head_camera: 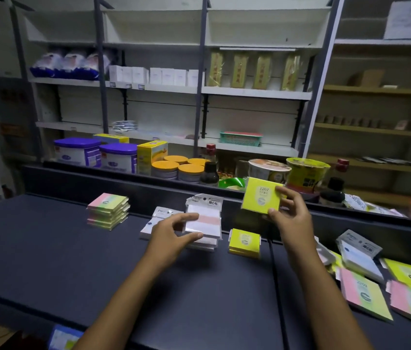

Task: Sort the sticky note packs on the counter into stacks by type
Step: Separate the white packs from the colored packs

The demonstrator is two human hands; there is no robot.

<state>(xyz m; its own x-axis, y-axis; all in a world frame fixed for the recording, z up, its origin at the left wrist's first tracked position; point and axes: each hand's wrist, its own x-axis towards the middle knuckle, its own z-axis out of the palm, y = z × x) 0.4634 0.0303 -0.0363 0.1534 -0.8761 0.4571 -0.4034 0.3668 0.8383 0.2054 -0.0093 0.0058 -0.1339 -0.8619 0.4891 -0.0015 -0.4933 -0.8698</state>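
Note:
My right hand [291, 218] pinches a yellow sticky note pack [261, 197] in the air above the counter. My left hand [171, 231] grips a clear-wrapped white and pink pack [205, 221] on top of a stack of the same kind. A small stack of yellow packs [245, 242] lies just right of it. A stack of pink-green-yellow packs [108, 210] sits at the left. Another clear-wrapped pack [160, 218] lies partly hidden behind my left hand. Unsorted packs [366, 286] lie scattered at the right.
The dark counter [60, 248] has a raised back ledge [123, 183]. Behind it stand tins [78, 152], jars with orange lids [174, 168], bottles [209, 173] and noodle cups [305, 173]. Shelves with goods [250, 93] fill the wall.

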